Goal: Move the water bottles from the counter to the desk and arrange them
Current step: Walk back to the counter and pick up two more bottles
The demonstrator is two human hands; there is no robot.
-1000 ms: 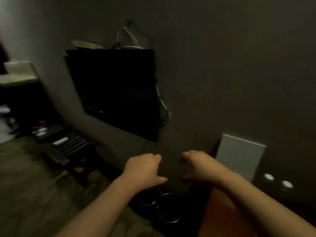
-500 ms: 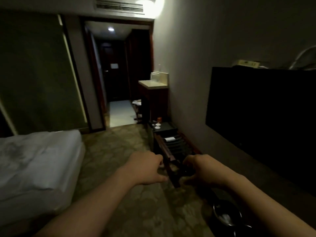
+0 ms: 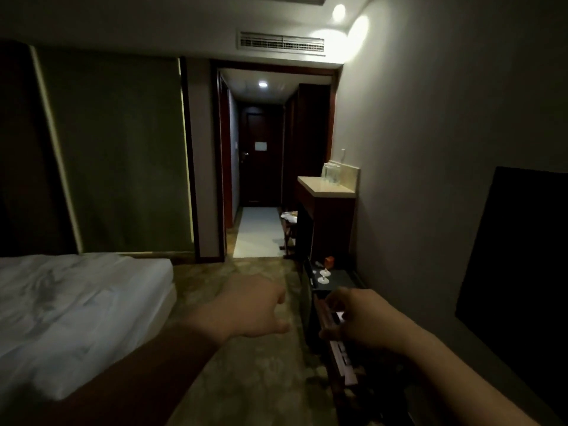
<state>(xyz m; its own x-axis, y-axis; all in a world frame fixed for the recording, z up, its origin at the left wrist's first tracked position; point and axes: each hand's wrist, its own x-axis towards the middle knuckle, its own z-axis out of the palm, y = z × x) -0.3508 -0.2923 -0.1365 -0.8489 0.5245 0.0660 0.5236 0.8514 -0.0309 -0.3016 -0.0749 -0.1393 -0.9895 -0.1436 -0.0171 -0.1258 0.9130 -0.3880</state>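
Clear water bottles (image 3: 331, 173) stand on a pale counter top (image 3: 319, 186) far ahead against the right wall, beside the corridor. My left hand (image 3: 252, 305) and my right hand (image 3: 359, 321) are raised in front of me, far short of the counter. Both hold nothing, with the fingers loosely curled. The room is dim and the desk is out of view.
A white bed (image 3: 70, 309) fills the lower left. A low luggage rack (image 3: 335, 342) and a dark shelf with small items (image 3: 325, 275) run along the right wall. A black TV (image 3: 519, 272) hangs at right. Carpet (image 3: 246, 379) leads to the corridor (image 3: 258, 229).
My view has swung left from the wall and TV toward the corridor, and the counter with the bottles has come into view. Both hands stay raised with nothing in them.
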